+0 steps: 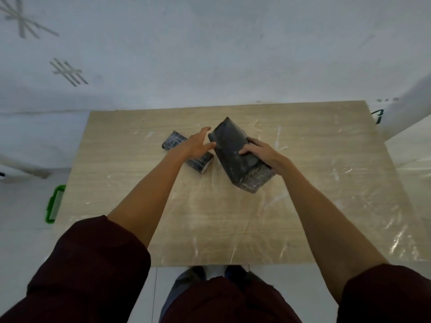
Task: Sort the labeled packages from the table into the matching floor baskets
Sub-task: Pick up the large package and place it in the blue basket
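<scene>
While the right hand [261, 152] clasps the large dark package [235, 157] along its right flank, fingers curled over the top face, the left hand [198, 143] hovers spread and empty just beside its left edge, above the smaller package [200, 163]; the large package stands tilted near the centre of the table [326, 206], its long axis running from far-left to near-right, so both hands bracket it; both packages are rectangular blocks in glossy, crinkled wrap; any label is illegible; only a green basket [54, 203] edge shows at floor level, left.
</scene>
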